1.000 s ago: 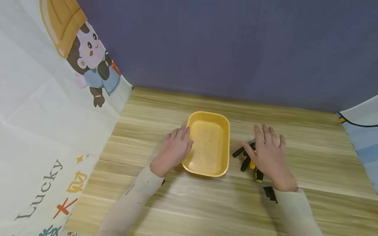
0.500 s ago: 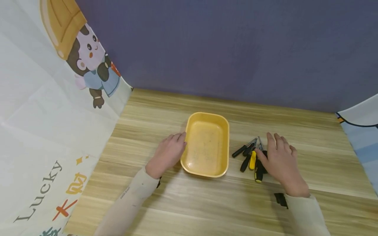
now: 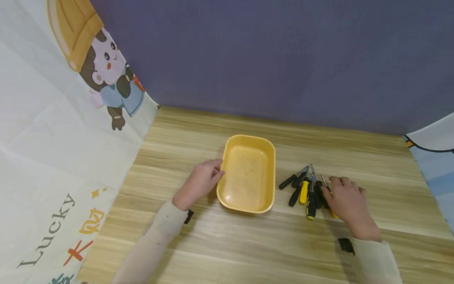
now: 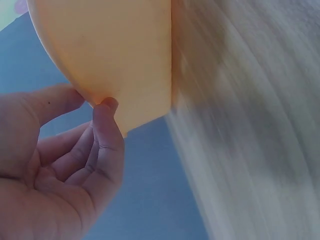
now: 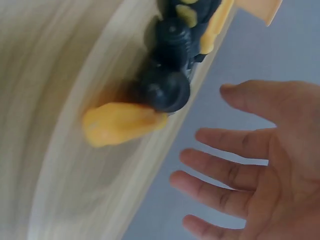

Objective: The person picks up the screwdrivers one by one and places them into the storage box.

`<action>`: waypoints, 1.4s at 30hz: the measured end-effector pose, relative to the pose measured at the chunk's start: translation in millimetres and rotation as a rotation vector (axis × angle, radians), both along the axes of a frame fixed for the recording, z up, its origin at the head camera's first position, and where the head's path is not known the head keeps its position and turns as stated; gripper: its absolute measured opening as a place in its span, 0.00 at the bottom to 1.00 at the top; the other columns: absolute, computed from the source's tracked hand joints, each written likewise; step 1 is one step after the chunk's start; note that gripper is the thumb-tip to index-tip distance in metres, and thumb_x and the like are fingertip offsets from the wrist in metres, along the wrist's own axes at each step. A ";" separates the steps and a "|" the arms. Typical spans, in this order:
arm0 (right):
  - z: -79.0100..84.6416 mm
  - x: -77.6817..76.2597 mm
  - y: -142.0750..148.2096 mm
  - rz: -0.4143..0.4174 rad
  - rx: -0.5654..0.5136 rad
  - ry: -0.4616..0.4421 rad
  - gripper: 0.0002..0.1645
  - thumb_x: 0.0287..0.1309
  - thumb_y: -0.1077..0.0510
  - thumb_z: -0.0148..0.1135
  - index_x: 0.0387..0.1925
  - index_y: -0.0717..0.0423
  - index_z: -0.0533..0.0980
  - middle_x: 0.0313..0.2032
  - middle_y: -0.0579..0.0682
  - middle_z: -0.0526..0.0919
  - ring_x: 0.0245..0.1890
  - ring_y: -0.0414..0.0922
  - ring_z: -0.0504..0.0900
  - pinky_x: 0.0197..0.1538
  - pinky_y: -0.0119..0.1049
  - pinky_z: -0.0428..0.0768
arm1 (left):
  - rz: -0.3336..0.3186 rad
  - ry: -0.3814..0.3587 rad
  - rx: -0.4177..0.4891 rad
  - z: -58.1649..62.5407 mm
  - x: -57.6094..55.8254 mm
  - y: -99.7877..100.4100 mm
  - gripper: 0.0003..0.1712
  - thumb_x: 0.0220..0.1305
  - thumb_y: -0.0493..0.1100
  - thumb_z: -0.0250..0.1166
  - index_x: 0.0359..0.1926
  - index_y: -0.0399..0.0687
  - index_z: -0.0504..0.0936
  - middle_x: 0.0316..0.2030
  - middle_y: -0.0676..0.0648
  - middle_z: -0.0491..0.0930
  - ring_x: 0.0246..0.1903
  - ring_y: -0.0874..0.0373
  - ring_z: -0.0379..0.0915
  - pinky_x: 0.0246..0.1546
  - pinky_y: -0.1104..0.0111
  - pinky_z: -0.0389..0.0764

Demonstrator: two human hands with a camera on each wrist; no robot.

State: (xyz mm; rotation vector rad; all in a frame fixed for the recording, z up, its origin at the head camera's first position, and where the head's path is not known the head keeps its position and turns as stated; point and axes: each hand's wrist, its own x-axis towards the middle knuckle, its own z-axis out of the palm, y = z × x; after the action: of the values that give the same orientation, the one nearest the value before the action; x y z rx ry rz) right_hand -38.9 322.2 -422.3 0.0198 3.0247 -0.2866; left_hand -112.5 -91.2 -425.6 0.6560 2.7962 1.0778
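A yellow plastic tray [image 3: 248,173] sits on the table left of a heap of screwdrivers. My left hand [image 3: 200,181] pinches its left rim between thumb and curled fingers, as the left wrist view shows close up on the tray wall [image 4: 120,60]. Over the right end of the heap hovers my right hand [image 3: 349,203], fingers spread and relaxed, holding nothing. Several screwdrivers fan out there: a yellow-handled screwdriver [image 3: 304,192], a black and yellow screwdriver [image 3: 311,205], and others in black. In the right wrist view a yellow handle [image 5: 122,124] lies nearest, beside rounded black handles [image 5: 167,90].
The wood-grain table [image 3: 227,252] ends at a dark blue backdrop [image 3: 266,59]. A white printed cloth [image 3: 42,150] with a cartoon figure hangs along the left. Small black pieces [image 3: 346,245] show at both wrists.
My right hand has moved right and toward me off the screwdrivers, uncovering most of them. The left hand has slid back from over the tray's edge and now pinches the rim.
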 end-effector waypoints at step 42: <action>-12.2 -10.6 40.5 -0.113 -0.193 -0.360 0.30 0.73 0.43 0.50 0.39 0.68 0.81 0.25 0.50 0.77 0.24 0.48 0.72 0.26 0.39 0.69 | 0.040 -0.173 0.235 -14.0 -8.3 -11.6 0.24 0.68 0.42 0.67 0.61 0.38 0.77 0.40 0.48 0.85 0.39 0.56 0.81 0.42 0.66 0.84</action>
State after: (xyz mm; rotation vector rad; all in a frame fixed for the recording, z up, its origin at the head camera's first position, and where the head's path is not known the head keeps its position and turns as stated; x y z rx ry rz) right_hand -49.6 362.7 -434.5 0.2043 2.6315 -0.5223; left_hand -120.8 -102.8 -439.5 0.4992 2.5705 1.4128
